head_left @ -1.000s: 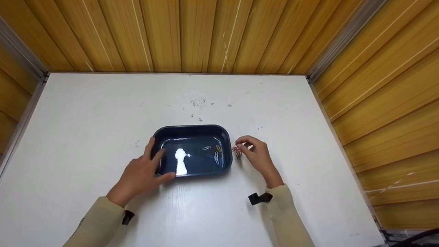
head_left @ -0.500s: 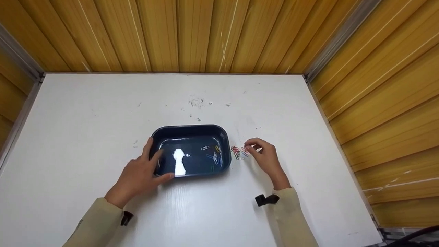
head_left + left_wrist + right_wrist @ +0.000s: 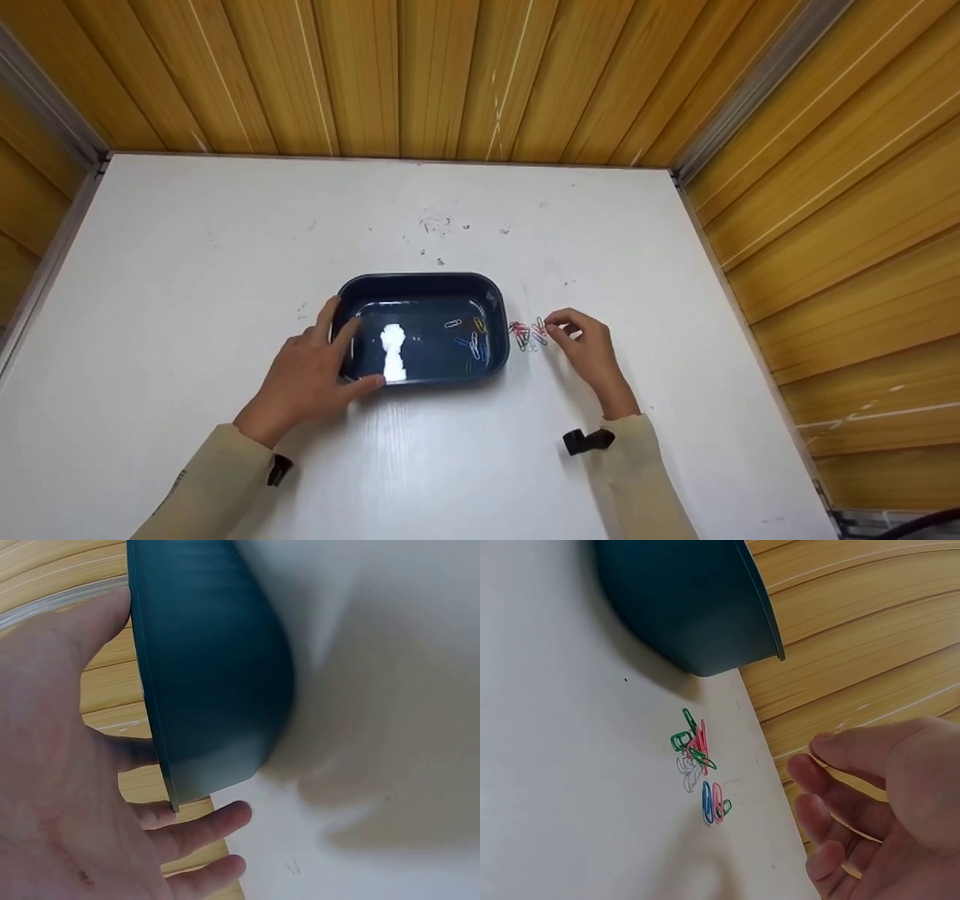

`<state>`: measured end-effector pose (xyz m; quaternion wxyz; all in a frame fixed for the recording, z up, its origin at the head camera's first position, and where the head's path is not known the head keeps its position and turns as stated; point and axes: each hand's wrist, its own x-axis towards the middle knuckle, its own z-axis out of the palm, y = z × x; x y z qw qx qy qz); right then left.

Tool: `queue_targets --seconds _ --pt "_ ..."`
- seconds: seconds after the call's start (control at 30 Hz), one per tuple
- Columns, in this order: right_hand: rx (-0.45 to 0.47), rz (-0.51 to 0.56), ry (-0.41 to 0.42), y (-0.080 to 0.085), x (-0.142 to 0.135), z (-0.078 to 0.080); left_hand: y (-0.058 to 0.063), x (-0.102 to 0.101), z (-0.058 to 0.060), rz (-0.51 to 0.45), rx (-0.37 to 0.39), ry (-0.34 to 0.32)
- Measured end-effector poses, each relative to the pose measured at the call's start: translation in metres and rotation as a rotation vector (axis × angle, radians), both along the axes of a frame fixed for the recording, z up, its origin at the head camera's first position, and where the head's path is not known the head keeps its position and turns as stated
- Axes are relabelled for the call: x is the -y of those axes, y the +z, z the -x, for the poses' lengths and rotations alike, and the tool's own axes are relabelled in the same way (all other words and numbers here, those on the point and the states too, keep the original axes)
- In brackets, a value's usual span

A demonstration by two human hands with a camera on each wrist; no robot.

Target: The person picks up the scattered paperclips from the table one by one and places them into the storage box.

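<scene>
My left hand [image 3: 304,375] rests at the left end of a dark blue-green tray [image 3: 420,380], fingers spread. The thumb lies on the near rim; one finger reaches over the edge in the left wrist view. Inside the tray, toward its right end, lie several paper clips, among them a yellow clip [image 3: 479,325] and a white clip [image 3: 453,324]. Right of the tray is a loose heap of paper clips [image 3: 697,746] in pink, green and white. Just beside it lie a blue clip [image 3: 707,799] and a pink clip [image 3: 718,802]. My right hand [image 3: 589,349] hovers close by, fingers loosely bent and nothing visible between them.
The white table [image 3: 225,262] carries small dark marks [image 3: 435,225] beyond the tray. Wood-patterned panels [image 3: 435,82] stand along the back and sides. A dark cable [image 3: 919,523] shows at the lower right corner.
My right hand has moved to the right from over the heap, uncovering the clips. A few of them now lie spread toward the right. The left hand and tray stay in place.
</scene>
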<state>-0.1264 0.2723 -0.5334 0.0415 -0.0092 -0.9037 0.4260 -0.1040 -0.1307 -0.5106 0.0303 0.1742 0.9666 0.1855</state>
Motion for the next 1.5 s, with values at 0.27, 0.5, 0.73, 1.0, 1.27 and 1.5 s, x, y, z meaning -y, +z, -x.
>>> queue_targets --seconds 0.27,0.5,0.73,1.0,1.27,1.5 --pt "0.079 -0.047 -0.001 -0.007 0.001 0.004 0.0 0.001 -0.003 -0.005 -0.045 0.024" --pt "0.137 -0.118 -0.022 -0.012 -0.002 0.008 -0.002 -0.004 -0.005 -0.005 -0.063 0.034" --pt "0.169 -0.158 -0.036 -0.017 -0.009 0.004 -0.005 -0.01 -0.005 0.02 -0.114 0.014" --pt "0.195 -0.173 -0.033 -0.017 -0.013 0.002 -0.006 -0.014 -0.006 0.013 -0.122 -0.001" --pt "0.21 -0.192 -0.053 -0.017 -0.013 -0.001 -0.005 -0.017 -0.004 0.005 -0.154 -0.031" --pt "0.2 -0.171 -0.069 -0.017 -0.012 -0.006 -0.005 -0.019 -0.002 -0.017 -0.165 -0.072"
